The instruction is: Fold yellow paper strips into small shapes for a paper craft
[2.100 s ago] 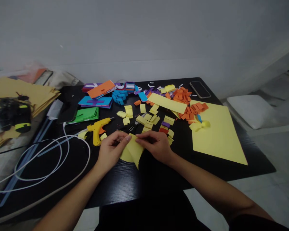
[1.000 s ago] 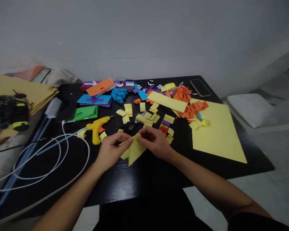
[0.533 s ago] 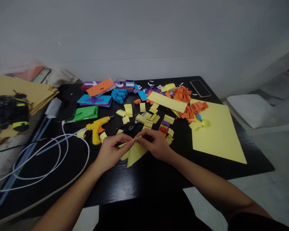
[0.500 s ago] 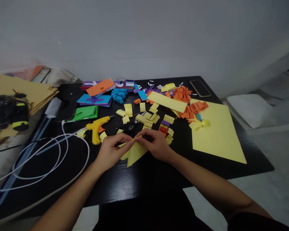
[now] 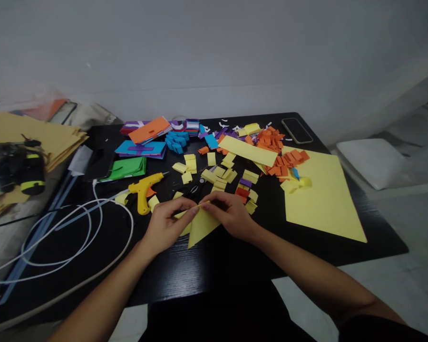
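A folded piece of yellow paper hangs between my two hands just above the front of the black table. My left hand pinches its upper edge with thumb and fingers. Close beside it, my right hand pinches the same edge, fingertips nearly touching the left ones. Small folded yellow paper pieces lie scattered just beyond my hands. Partly hidden behind the fingers are dark-handled scissors. To the left of my left hand rests a yellow glue gun.
White cable loops cover the table's left side. Bundled colored papers lie at the back left. Orange paper pieces are heaped back right, by a phone. A large yellow sheet lies on the right.
Both hands keep their pinch on the yellow paper in almost the same place. The whole view has shifted very slightly; no object has visibly been moved.
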The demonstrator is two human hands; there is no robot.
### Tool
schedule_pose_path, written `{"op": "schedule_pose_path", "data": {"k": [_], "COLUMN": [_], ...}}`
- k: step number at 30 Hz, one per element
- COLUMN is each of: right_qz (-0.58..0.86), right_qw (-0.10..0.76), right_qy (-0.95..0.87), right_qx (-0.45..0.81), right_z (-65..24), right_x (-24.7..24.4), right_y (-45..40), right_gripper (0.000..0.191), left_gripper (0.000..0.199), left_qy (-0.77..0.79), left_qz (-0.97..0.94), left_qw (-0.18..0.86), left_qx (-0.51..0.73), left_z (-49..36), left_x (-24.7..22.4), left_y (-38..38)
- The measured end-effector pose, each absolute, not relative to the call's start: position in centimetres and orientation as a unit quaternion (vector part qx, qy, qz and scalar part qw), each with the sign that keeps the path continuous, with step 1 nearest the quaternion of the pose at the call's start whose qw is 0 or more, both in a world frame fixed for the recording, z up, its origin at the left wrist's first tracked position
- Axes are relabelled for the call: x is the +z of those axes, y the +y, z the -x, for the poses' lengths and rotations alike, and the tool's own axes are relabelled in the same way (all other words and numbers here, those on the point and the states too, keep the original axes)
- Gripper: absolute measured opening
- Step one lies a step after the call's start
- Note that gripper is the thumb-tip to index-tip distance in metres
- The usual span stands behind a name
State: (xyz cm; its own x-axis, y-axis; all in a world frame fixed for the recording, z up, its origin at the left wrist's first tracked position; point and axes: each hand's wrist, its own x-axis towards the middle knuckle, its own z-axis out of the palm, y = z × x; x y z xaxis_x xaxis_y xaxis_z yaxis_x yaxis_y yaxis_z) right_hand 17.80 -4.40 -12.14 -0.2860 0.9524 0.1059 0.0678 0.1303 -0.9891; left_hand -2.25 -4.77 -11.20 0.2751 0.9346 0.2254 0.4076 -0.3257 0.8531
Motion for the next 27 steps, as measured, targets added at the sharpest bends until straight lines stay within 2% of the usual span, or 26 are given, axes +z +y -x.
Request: {"op": "schedule_pose_path", "data": {"k": [27], "right_qz": [0.418], "right_qw": [0.454], "right_qy": [-0.585], "right_qx": [0.527], "right_z": [-17.61], "right_x": [-12.57], "right_y": [-4.41], "right_gripper": [0.018], "left_gripper": [0.016], "left_qy": [0.470], "left_qz": [-0.737], "left_qw": [0.321], "left_qx": [0.365], "left_z": [2.23], "left_x": [-11.10], "left_y": [-4.95]}}
